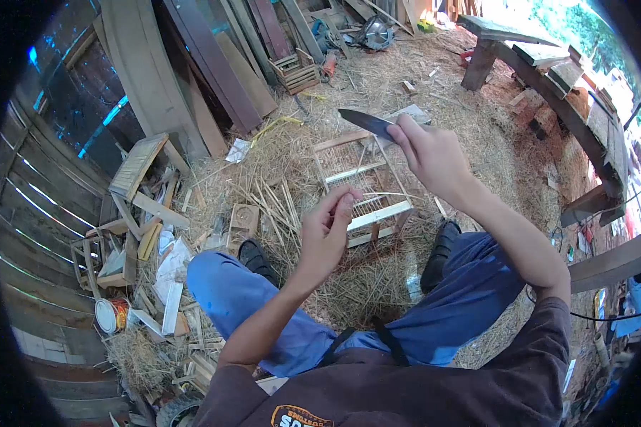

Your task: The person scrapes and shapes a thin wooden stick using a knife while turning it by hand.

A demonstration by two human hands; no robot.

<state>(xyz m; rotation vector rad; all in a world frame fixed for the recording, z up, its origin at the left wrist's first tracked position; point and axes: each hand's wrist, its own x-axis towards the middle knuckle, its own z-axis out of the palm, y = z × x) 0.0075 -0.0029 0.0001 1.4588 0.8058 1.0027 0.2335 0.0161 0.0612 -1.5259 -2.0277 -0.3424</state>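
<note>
My right hand (434,158) is closed round a knife (367,122), held up with its dark blade pointing left. Lower and to the left, my left hand (327,231) pinches a thin wooden strip (392,194) between thumb and fingertips; the strip reaches out to the right. Beneath both hands a small wooden frame with thin slats, like a cage (381,213), stands on the ground between my feet. The knife blade and the strip are apart.
Loose thin sticks (274,210) and a square wood block (245,217) lie left of the frame. A circular saw (377,33) and a small wooden crate (294,75) sit farther back. A rough wooden bench (577,107) runs along the right. Shavings cover the ground.
</note>
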